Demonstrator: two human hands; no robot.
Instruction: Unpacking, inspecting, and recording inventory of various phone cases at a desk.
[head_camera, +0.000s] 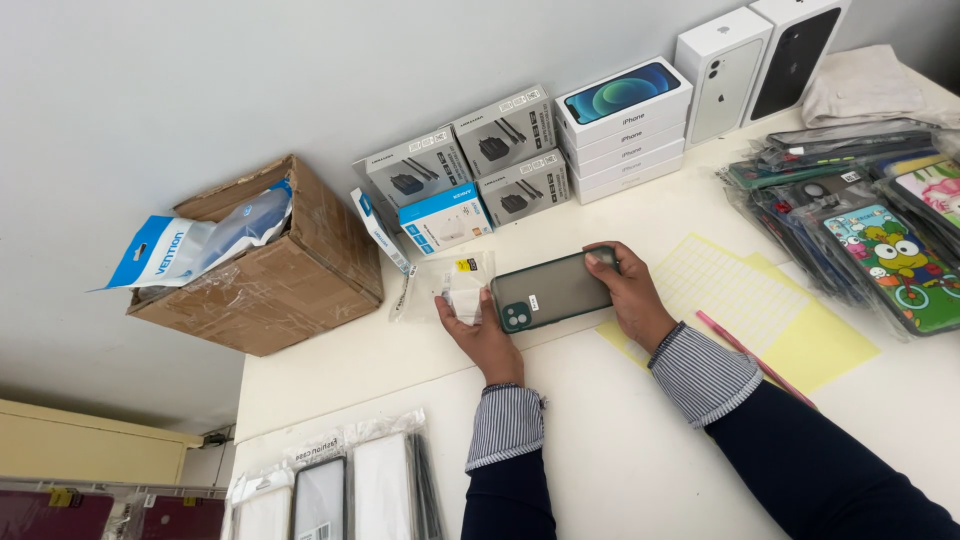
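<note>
Two hands are holding a dark green phone case (552, 290) just above the white table (620, 440), near its middle. The left hand (482, 335) is gripping the end of the case where the camera opening is, and its fingers are also pressing on a clear plastic bag (445, 285) which is lying on the table beside that end. The right hand (628, 296) is closed around the other end of the case, with the thumb on its top edge. Both hands are clamped on the case, with the case between them. A yellow sheet of small stickers (740, 300) is lying just under the right wrist, and a pink pen (755, 358) is lying on it. Behind the case, grey charger boxes (470, 160) and white phone boxes (625, 125) are standing against the wall. A cardboard box (270, 265) is sitting at the left, off the table's corner. Packed phone cases (870, 220) are piled at the right.
</note>
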